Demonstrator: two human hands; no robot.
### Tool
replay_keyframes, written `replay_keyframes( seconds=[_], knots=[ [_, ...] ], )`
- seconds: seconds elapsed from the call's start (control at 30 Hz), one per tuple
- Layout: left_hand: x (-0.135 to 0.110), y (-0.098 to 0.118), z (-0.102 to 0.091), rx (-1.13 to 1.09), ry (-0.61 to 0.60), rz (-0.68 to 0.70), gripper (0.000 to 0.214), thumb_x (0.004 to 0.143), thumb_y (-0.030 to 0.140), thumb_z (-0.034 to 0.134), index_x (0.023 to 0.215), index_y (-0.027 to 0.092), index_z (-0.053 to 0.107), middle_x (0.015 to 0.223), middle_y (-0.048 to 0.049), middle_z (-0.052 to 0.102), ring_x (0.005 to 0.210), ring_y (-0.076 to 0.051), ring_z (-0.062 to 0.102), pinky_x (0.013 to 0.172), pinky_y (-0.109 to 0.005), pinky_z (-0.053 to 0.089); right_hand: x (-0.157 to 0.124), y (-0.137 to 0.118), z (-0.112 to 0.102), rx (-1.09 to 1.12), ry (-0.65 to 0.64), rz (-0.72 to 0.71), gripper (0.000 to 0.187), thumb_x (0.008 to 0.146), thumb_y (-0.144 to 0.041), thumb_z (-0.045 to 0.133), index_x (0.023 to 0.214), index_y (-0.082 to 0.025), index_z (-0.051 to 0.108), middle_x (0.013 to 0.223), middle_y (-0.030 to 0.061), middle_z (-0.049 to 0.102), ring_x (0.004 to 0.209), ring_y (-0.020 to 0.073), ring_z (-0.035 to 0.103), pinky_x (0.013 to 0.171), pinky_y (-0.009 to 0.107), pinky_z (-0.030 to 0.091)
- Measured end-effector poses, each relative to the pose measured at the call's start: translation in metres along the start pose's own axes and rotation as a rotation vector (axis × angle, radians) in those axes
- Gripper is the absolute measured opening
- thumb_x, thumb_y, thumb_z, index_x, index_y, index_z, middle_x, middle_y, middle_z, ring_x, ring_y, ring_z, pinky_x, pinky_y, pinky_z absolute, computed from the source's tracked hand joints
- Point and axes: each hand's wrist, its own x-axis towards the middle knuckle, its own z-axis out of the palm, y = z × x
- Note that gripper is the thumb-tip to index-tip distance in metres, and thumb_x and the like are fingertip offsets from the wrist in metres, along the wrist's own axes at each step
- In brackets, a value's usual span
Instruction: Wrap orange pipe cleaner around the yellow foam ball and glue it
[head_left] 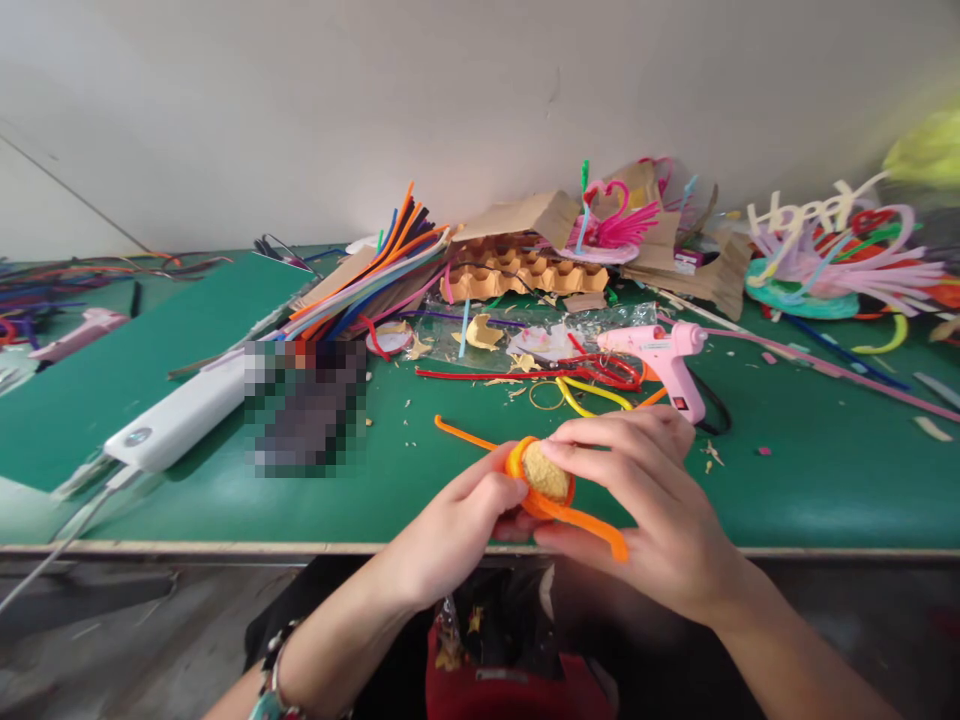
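Observation:
Both hands meet over the near edge of a green table. Between them is a small tan cardboard piece with an orange pipe cleaner wrapped round its rim. One loose end of the pipe cleaner trails left over the table, the other sticks out to the right below my fingers. My left hand pinches the wrapped piece from the left with thumb and fingers closed. From above and the right, my right hand curls its fingers round the same piece.
A pink glue gun lies just behind my hands beside red and yellow pipe cleaners. A white power bank, a bundle of coloured pipe cleaners, an egg carton and finished crafts crowd the back.

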Motion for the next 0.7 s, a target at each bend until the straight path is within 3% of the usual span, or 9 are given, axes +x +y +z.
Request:
replay_keyframes(
  seconds=[0.43,0.7],
  knots=[
    [0.0043,0.0005,0.003,-0.056,-0.063,0.011,0.014,0.063,0.03,0.048,0.065,0.018,0.042,0.055,0.0074,0.033,0.051,-0.006,0.021,0.051,-0.026,0.013,-0.0023,-0.0006,0.0016,0.046,0.028,0.034,0.017,0.089,-0.028,0.054,0.103,-0.019,0.054,0.096,0.0064,0.068,0.088,0.0179,0.062,0.083,0.038,0.032],
    [0.0036,0.0014,0.0048,-0.082,-0.072,0.037,0.011,0.063,0.028,0.046,0.067,0.018,0.043,0.054,0.0084,0.03,0.05,-0.006,0.019,0.05,-0.026,0.012,-0.0025,0.0001,0.0017,0.074,0.019,0.049,0.018,0.089,-0.028,0.053,0.105,-0.019,0.054,0.099,0.0069,0.068,0.09,0.0176,0.062,0.083,0.037,0.032]
  ],
)
